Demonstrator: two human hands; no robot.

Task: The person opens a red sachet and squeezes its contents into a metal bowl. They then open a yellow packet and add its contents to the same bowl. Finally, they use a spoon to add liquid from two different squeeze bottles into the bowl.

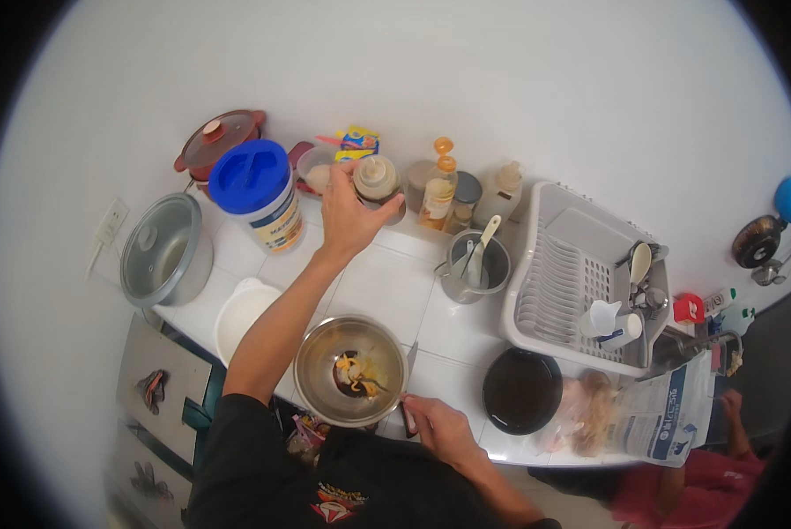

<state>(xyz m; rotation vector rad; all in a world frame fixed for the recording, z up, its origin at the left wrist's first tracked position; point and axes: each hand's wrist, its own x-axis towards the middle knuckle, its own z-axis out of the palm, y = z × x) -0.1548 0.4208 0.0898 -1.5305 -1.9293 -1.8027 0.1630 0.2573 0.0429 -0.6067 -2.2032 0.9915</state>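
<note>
My left hand is closed around a squeeze bottle with a pale top and dark contents, at the back of the tiled counter near the wall. My right hand grips the handle end of a thin metal utensil, whose other end rests in a stainless steel mixing bowl. Inside the bowl lie a yellow, squeezed-out sauce, something pale and a dark liquid. A knife lies on the counter just right of the bowl, its handle partly behind my right hand.
Left stand a white bowl, a mayonnaise tub, a lidded pot and a red pot. Right are a metal pitcher, a dish rack, a black pan and plastic bags. Another person in red is at lower right.
</note>
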